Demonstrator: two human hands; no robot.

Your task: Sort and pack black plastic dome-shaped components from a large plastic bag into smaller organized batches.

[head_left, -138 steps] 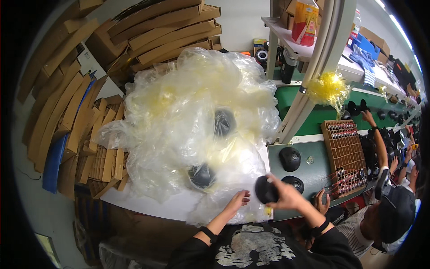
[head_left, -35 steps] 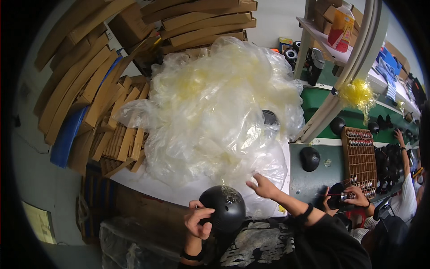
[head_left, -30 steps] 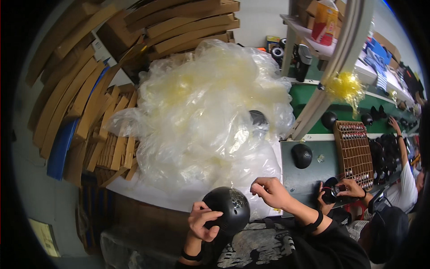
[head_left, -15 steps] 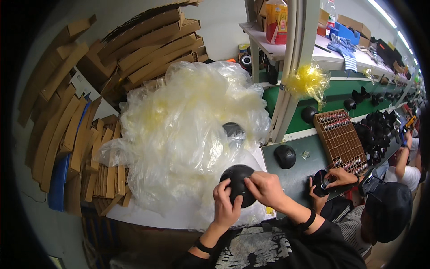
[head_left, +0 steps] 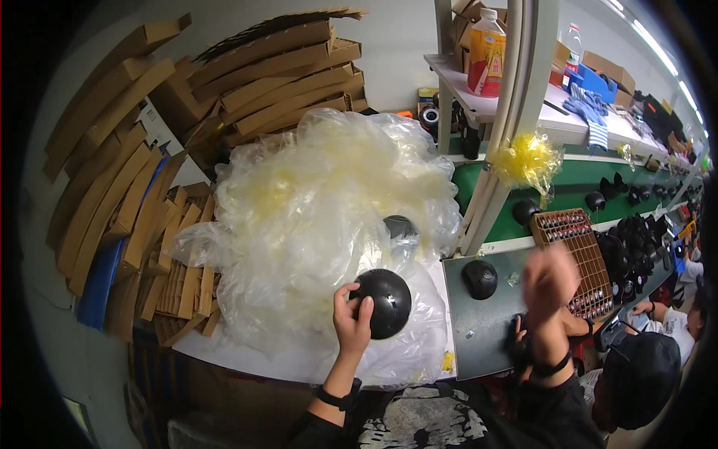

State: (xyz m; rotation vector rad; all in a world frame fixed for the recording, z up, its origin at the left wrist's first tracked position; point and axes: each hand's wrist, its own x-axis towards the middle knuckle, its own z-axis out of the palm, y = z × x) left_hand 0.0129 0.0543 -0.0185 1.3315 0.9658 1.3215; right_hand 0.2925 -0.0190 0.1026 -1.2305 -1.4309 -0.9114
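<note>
The left hand (head_left: 351, 323) has its fingers clamped on a glossy black domed shell (head_left: 384, 302); the blurred right hand (head_left: 550, 278) hangs raised, fingers' state unclear.

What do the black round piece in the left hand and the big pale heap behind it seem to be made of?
The black dome in the left hand looks like hard moulded plastic, smooth and half-glossy: soft highlights sit on its curve. The heap looks like thin clear plastic film or bags, slightly yellow, crinkled and see-through.

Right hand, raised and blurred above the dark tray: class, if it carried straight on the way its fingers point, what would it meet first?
Probably the yellow tassel on the shelf post: the right hand points up the picture toward it. Depth is unclear, so it might pass in front.
</note>
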